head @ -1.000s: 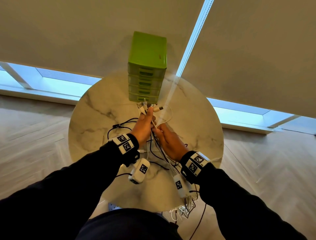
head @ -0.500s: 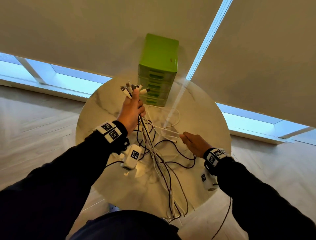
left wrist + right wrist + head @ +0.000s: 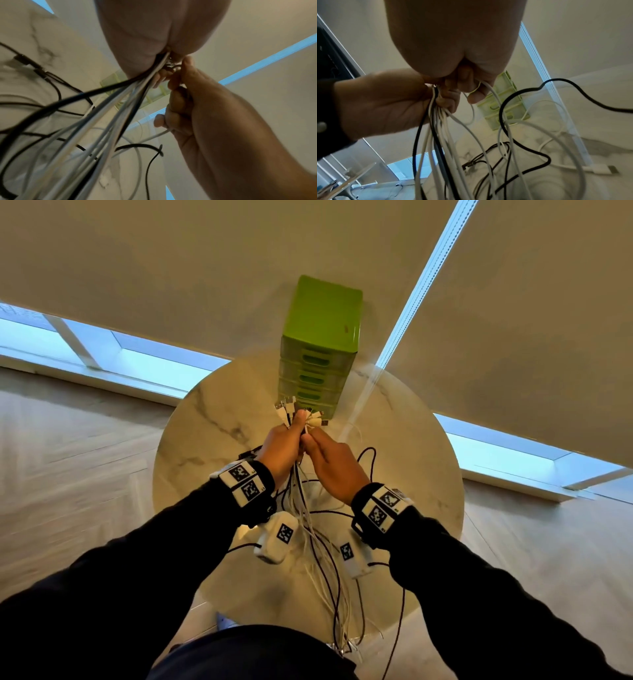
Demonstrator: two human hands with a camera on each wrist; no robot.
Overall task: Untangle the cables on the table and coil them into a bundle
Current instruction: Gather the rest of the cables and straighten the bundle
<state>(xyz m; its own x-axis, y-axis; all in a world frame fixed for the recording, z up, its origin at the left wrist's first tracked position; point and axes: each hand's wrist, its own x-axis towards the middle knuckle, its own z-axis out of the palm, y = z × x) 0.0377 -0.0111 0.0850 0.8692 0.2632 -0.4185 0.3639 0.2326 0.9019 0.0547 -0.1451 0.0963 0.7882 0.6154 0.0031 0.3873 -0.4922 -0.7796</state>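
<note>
The cables (image 3: 310, 529), a mix of white and black leads, are gathered at one end into a tight bunch raised above the round marble table (image 3: 212, 446); their plug ends (image 3: 294, 414) fan out above the fist, and the loose lengths hang down toward the person, some trailing past the near table edge, others lying looped on the tabletop. The left hand (image 3: 282, 448) grips the bunch just below the plugs, fingers curled fully round it with the thumb up against the connectors. The right hand (image 3: 334, 462) sits touching the left, fingers also curled; the right wrist view shows a white lead (image 3: 489, 92) running through its curled fingers (image 3: 475, 97), and the left wrist view shows the same hand (image 3: 197, 108) closed beside the bunch with a white lead leaving at its little finger. A black cable (image 3: 530, 135) loops loosely on the table below. A green drawer unit (image 3: 320, 347) stands at the table's far edge, just beyond the plugs.
</note>
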